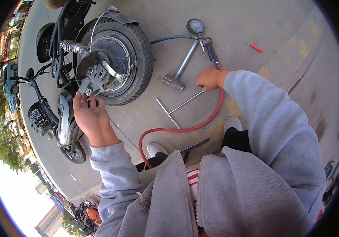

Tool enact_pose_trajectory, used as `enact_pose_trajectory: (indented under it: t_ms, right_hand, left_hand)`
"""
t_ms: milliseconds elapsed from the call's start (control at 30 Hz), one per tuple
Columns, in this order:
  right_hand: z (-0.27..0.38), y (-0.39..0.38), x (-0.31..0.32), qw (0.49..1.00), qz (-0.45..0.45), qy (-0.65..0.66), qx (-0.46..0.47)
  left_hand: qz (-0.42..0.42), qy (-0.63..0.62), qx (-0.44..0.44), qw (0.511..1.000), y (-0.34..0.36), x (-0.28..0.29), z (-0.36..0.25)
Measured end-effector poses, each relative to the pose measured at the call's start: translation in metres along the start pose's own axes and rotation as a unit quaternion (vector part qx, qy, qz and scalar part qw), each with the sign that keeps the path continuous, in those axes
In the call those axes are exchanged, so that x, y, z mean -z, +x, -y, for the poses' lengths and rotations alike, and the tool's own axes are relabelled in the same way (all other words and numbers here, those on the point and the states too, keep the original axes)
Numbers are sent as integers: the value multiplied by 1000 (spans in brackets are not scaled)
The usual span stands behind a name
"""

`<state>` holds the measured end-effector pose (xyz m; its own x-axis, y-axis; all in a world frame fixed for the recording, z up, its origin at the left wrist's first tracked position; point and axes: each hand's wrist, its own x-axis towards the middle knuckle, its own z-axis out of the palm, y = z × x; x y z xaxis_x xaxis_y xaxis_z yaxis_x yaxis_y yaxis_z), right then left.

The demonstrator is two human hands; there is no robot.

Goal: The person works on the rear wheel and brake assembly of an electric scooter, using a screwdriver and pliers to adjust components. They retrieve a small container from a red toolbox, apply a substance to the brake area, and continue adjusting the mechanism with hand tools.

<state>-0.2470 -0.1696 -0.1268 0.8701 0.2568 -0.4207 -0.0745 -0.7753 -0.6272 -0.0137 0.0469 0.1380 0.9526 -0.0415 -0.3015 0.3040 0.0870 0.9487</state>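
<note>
My left hand (pixel 91 114) is palm up at the metal bracket (pixel 91 77) on the scooter's wheel hub, its fingers slightly bent and apart, fingertips at the bracket's lower end. The wheel (pixel 134 67) has a black tyre and a coil shock (pixel 72 46) beside it. My right hand (pixel 211 79) is closed on the end of a slim silver T-handle wrench (pixel 181 105), whose crossbar lies toward the left. Just left of that hand lies a large T-shaped steel tool (pixel 186 59), and above it an inflator gun with a round gauge (pixel 195 25).
A red hose (pixel 177 130) curves over the pavement (pixel 276 39) past my feet; a blue hose (pixel 169 38) runs behind the tyre. A red-handled screwdriver (pixel 255 47) lies at upper right, a dark bar (pixel 195 145) near my shoes. Another scooter (pixel 64 118) and a car (pixel 11 87) stand at left.
</note>
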Motion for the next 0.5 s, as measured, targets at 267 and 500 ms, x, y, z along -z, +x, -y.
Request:
enact_pose_trajectory:
  t_ms: [267,500]
  right_hand:
    - [32,0,-69,988,42,-126,85]
    - [21,4,-24,967,-218,121,-48]
  left_hand:
    - [67,40,-24,997,-96,54,-34]
    - [48,-23,262,964,-101,65,23]
